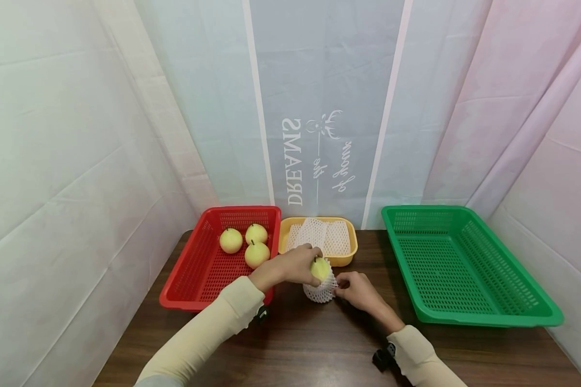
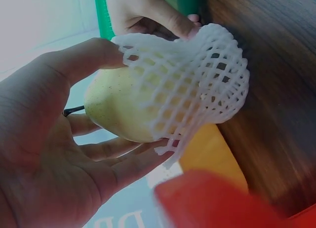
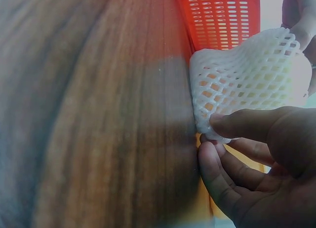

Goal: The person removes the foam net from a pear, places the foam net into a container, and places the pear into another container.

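Observation:
My left hand (image 1: 296,264) grips a yellow pear (image 1: 320,268) by its upper part, between thumb and fingers. Around the pear's lower part is a white foam net sleeve (image 1: 320,293). In the left wrist view the dark stem points towards the palm, and the net (image 2: 182,85) extends past the fruit as a loose, bunched end. My right hand (image 1: 360,292) is at the net's right side. Seen from the right wrist, the thumb and fingertips of that hand (image 3: 266,164) pinch the lower edge of the net (image 3: 232,82).
On the left, a red basket (image 1: 179,301) holds several pears, among them a front one (image 1: 257,255). Behind my hands, a yellow tray (image 1: 341,261) contains more foam nets (image 1: 337,237). A green basket (image 1: 484,317) stands on the right of the wooden table (image 1: 319,349).

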Demonstrator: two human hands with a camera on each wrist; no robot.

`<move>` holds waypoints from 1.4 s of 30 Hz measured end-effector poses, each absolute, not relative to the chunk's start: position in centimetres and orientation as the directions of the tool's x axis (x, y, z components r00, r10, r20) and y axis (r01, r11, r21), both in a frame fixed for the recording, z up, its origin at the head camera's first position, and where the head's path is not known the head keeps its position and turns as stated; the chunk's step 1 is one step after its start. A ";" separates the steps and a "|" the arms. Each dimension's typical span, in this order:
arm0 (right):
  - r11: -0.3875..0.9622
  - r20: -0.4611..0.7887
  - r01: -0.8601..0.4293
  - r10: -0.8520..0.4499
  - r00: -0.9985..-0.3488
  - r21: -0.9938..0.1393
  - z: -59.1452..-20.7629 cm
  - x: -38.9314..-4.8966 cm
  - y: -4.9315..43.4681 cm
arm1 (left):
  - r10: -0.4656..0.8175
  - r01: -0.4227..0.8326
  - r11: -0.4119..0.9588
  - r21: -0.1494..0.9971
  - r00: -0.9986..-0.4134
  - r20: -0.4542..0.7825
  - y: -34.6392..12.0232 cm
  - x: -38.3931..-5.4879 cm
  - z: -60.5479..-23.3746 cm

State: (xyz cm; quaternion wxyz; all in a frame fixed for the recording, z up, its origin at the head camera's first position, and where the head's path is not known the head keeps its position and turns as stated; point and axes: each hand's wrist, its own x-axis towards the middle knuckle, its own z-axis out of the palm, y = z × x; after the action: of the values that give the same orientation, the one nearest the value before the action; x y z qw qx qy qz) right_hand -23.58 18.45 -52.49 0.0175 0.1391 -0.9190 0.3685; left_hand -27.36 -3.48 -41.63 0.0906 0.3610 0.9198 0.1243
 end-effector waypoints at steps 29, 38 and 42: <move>0.707 0.132 -0.270 -0.244 -0.961 -0.654 -52.4 -23.6 18.5 | 0.678 0.641 0.703 0.307 -0.734 -0.019 -5.0 -27.1 -39.3; 0.699 0.142 -0.277 -0.246 -0.959 -0.659 -52.4 -23.5 18.5 | 0.677 0.641 0.699 0.316 -0.736 -0.003 -5.3 -27.1 -38.7; 0.697 0.146 -0.283 -0.250 -0.957 -0.659 -52.4 -23.6 18.5 | 0.674 0.637 0.700 0.324 -0.739 -0.005 -5.4 -27.1 -38.3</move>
State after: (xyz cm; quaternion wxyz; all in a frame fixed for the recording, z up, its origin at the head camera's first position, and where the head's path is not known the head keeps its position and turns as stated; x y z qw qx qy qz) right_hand -23.56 18.49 -52.39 0.0224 0.1447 -0.9209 0.3613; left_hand -27.05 -5.38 -38.32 0.0615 0.3562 0.9198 0.1523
